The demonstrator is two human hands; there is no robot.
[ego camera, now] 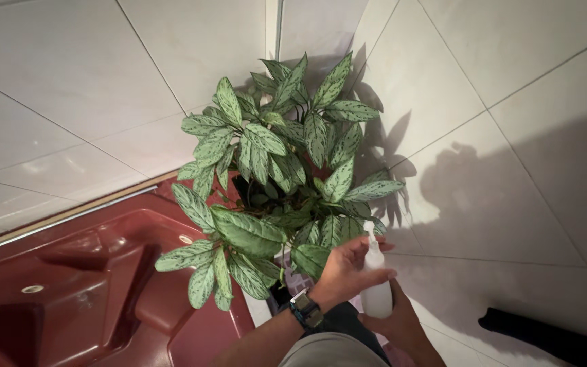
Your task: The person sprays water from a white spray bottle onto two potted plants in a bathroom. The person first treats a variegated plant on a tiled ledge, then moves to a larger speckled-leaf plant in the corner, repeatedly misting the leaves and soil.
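A leafy plant [273,183] with green, silver-speckled leaves stands in a tiled corner; its pot is hidden under the foliage. Just below its right side I hold a small white spray bottle [377,293], nozzle up and close to the lowest leaves. My left hand [344,272], with a dark watch on the wrist, wraps around the bottle's upper part from the left. My right hand [402,325] grips the bottle's lower body from underneath on the right.
A dark red bathtub [69,285] with moulded steps fills the lower left, its rim touching the plant's leaves. Pale tiled walls [497,102] meet behind the plant. A dark flat object [545,333] lies at the lower right.
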